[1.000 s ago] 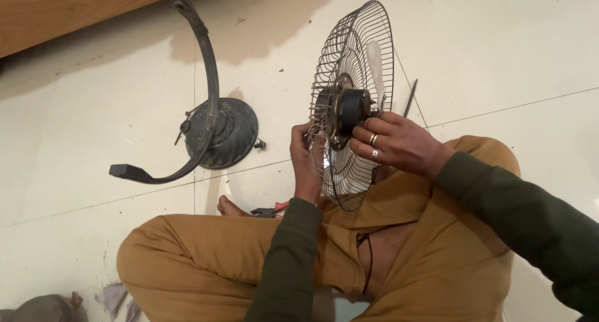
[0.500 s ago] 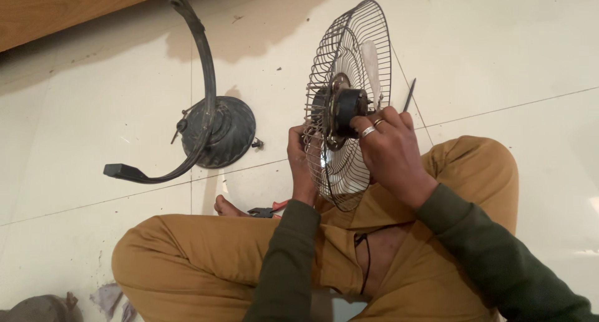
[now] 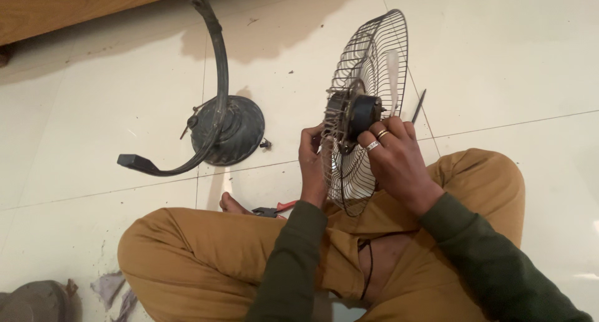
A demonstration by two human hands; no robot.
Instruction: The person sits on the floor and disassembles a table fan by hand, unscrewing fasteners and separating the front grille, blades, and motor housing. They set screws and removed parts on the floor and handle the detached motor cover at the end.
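I sit cross-legged on a tiled floor with a round wire fan guard standing upright over my lap. A dark fan motor sits at the guard's centre, with pale blades behind the wires. My left hand grips the guard's left rim beside the motor. My right hand, with two rings, rests its fingers against the motor's right side. A black cord hangs down between my legs.
A dark round fan base with a curved yoke bracket lies on the floor to the left. Red-handled pliers lie by my bare foot. A thin dark tool lies behind the guard. A wooden furniture edge runs along the top left.
My right hand has slid down and in from the guard's right side onto the motor. My right forearm has swung closer to my body. The left hand has kept its grip.
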